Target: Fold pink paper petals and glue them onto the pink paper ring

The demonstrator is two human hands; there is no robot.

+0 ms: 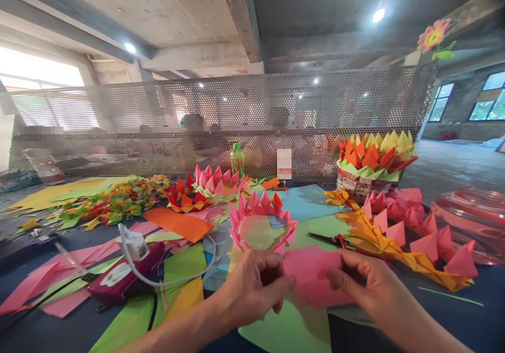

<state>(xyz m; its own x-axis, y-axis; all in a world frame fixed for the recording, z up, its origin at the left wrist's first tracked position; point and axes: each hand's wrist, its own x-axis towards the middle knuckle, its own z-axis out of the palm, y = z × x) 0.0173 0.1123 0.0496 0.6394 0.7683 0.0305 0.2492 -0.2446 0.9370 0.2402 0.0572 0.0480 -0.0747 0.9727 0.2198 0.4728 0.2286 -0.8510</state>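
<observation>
- Concrete beams and lit lamps span the room; a perforated metal screen stands beyond the pink petal ring, the landmark here.
- Dark blue desk lies under and around the ring, crowded with coloured paper.
- To the ring's right and farther back, a basket holds orange, yellow and green folded points.
- Right of the ring, an orange folded chain runs beside pink cones.
- Left of the ring and nearer, a purple box with a white charger and looping cable crowds the left side.
- Pink paper is just in front of the ring, to its right. The left hand pinches one side, the right hand the other; the step seems to be aligning or folding. Any further fold calls for light, even fingertips.
- Scissors, right of the ring, lie close behind the paper, possibly in the way.
</observation>
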